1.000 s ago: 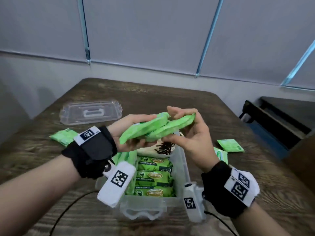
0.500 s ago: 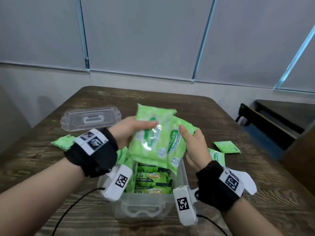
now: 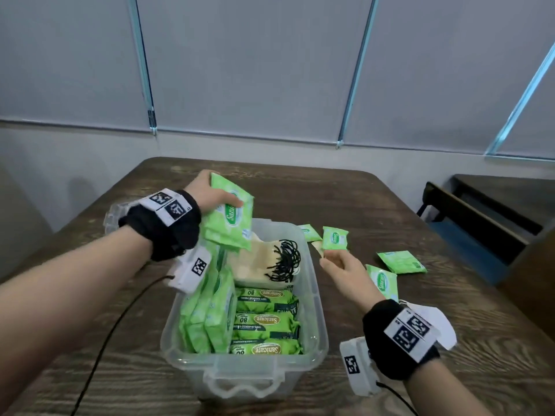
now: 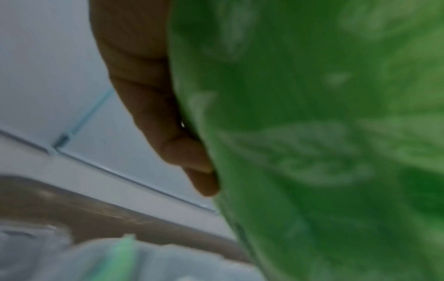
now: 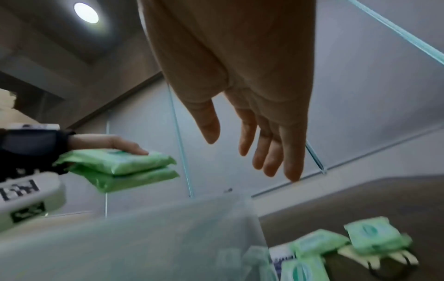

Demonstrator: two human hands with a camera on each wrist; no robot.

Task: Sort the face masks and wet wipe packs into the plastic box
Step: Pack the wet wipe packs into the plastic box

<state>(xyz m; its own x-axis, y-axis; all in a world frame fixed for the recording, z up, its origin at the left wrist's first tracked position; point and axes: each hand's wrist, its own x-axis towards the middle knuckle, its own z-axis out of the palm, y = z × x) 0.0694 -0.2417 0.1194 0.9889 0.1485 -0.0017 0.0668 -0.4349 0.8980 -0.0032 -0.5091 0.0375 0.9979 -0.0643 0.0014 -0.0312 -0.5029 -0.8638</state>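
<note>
The left hand point(image 3: 210, 193) grips two flat light-green wet wipe packs point(image 3: 229, 219), stacked face to face, with the thumb across the upper face and the fingers point(image 4: 168, 133) behind; the pair hangs tilted over the far left corner of the clear plastic box point(image 3: 318, 310). From the right wrist view the two packs point(image 5: 125, 169) show as one on top of the other, clear of the box wall. The right hand point(image 3: 345, 268) hovers just beside the box's right rim with its fingers point(image 5: 269, 152) loosely spread and holding nothing. Inside the box, a row of light-green wipe packs standing on edge point(image 3: 210, 313) fills the left side, three darker green wipe packs with oval labels point(image 3: 264, 319) lie stacked toward the near right, and a pile of beige face masks with black ear loops point(image 3: 270, 262) sits at the far end. On the brown wooden table point(image 3: 420, 340), to the right of the box, several small light-green wipe packs point(image 3: 401, 261) lie scattered, one point(image 3: 335, 238) propped upright just beyond the right hand's fingertips and another point(image 3: 383, 282) near the right wrist. A clear plastic lid point(image 3: 112, 217) lies on the table at the far left, mostly hidden behind the left wrist's black band point(image 3: 162, 223).
</note>
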